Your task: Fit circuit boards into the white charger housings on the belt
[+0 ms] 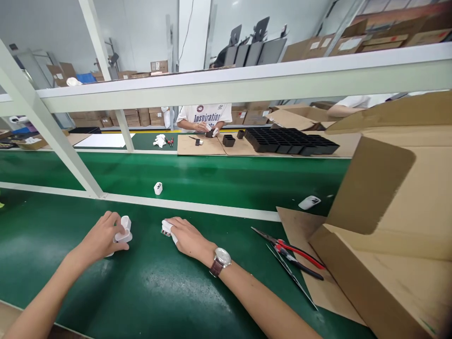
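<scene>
My left hand (100, 236) is curled around a small group of white oval plastic shells (124, 235) on the green work surface, thumb on the near side and fingers on the far side. Part of another white piece shows below the thumb. To the right, my right hand (189, 239) wears white finger covers and a wristwatch. Its fingertips are closed over a small part with dark, red and silvery bits (165, 232), mostly hidden beneath them. Beyond the divider, a white oval unit (158, 188) stands upright on the green belt.
Red-and-black pliers (287, 249) and tweezers (291, 275) lie to the right, partly on cardboard, beside an open cardboard box (381, 235). Another white unit (310, 202) lies on the belt (219, 176). A metal frame crosses above. Opposite, a co-worker handles parts near black trays (289, 140).
</scene>
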Motion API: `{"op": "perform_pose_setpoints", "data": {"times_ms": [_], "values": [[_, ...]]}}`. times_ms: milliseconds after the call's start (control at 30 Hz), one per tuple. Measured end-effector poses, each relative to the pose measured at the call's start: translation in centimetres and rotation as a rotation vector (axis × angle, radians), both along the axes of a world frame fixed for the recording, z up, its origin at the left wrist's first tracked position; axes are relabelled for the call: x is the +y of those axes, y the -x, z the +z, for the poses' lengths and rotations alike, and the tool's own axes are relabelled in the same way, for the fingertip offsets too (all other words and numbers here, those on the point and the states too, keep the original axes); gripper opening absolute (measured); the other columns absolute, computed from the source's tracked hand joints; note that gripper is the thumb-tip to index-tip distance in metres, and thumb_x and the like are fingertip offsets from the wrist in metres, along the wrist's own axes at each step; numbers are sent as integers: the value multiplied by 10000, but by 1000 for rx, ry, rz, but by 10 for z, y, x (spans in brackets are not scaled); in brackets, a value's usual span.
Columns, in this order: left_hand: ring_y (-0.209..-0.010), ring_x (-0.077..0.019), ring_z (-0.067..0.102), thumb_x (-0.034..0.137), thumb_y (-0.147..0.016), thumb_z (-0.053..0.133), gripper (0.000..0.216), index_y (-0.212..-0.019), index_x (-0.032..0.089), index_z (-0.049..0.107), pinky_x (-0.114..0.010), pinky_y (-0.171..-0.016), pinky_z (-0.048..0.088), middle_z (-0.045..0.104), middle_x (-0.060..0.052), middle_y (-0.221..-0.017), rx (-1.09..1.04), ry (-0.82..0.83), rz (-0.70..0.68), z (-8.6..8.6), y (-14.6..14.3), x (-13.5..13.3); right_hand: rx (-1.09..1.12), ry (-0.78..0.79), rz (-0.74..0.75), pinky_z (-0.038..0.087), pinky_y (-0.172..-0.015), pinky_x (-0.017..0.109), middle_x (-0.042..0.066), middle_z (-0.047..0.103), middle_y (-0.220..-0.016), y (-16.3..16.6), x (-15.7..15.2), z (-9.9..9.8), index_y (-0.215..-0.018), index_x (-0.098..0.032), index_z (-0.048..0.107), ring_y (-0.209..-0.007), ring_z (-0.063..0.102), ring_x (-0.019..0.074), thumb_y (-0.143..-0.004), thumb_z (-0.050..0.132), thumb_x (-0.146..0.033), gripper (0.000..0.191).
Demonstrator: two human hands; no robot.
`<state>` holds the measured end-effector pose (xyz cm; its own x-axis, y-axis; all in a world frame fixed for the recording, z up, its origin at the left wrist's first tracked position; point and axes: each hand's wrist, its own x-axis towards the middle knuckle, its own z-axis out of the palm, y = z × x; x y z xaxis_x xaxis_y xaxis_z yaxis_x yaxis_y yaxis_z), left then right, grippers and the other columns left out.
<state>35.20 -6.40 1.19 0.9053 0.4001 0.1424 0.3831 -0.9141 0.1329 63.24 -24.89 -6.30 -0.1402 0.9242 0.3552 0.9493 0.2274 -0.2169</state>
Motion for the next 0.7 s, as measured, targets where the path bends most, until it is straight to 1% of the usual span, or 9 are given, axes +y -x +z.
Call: {"op": "perform_pose_setpoints", "data": {"times_ms": [100,200,333,400,433,500,567,600,700], "values": [[-1080,-330,612,369,-999,591,245,-868,223,738,-447,-848,538,662,-121,-1166,-96,17,-79,-18,4,-20,-28,9,-80,601,-883,434,121,692,-1107,4,-26,-7,-1041,-166,663,-1001,651,262,-915,596,-67,174],[-1154,-265,639,245,-990,580,167,-833,212,629,-384,-938,546,632,-93,-1337,-174,219,-191,-28,-24,-48,-60,-45,-182,611,-851,480,146,674,-1093,9,-60,-12,-1056,-161,660,-972,644,293,-987,617,-188,86],[-981,-221,675,138,-933,580,152,-807,215,545,-344,-863,551,693,-65,-1078,-247,341,-312,-48,-84,-85,-69,-108,-185,621,-906,497,160,677,-1200,14,-82,-15,-1172,-165,641,-1099,642,322,-953,597,-97,234],[-935,-232,666,205,-939,640,157,-822,218,535,-355,-818,553,679,-55,-986,-275,346,-280,-59,-103,-94,-23,-98,-178,631,-884,486,142,694,-1137,12,-84,-16,-1202,-161,625,-1055,655,310,-946,582,-78,273],[-943,-241,662,286,-921,714,191,-862,219,545,-362,-805,558,674,-54,-1002,-287,365,-241,-64,-108,-95,18,-105,-196,637,-862,482,137,697,-1120,10,-85,-17,-1226,-161,611,-1031,660,304,-958,579,-96,278],[-986,-257,657,448,-788,878,444,-1039,228,585,-377,-801,574,662,-74,-1142,-318,455,-164,-69,-106,-92,114,-158,-257,644,-821,477,132,695,-1121,5,-88,-15,-1281,-172,579,-1013,668,298,-990,570,-149,293],[-988,-247,661,480,-699,943,776,-1330,262,547,-397,-832,591,609,-118,-1343,-322,593,-138,-71,-97,-86,204,-238,-301,643,-830,477,131,682,-1156,1,-91,-10,-1334,-201,549,-1044,670,294,-1007,562,-176,328],[-961,-229,665,452,-729,928,847,-1439,286,498,-404,-853,595,581,-133,-1412,-302,665,-147,-72,-93,-83,245,-274,-297,639,-855,479,130,674,-1174,1,-93,-7,-1359,-217,536,-1067,667,290,-1009,562,-173,353],[-848,-170,662,345,-869,812,703,-1497,321,498,-383,-866,592,626,-103,-1388,-212,810,-186,-76,-90,-80,327,-318,-221,624,-908,475,120,654,-1211,6,-97,4,-1429,-261,499,-1111,655,277,-997,579,-138,456]]}}
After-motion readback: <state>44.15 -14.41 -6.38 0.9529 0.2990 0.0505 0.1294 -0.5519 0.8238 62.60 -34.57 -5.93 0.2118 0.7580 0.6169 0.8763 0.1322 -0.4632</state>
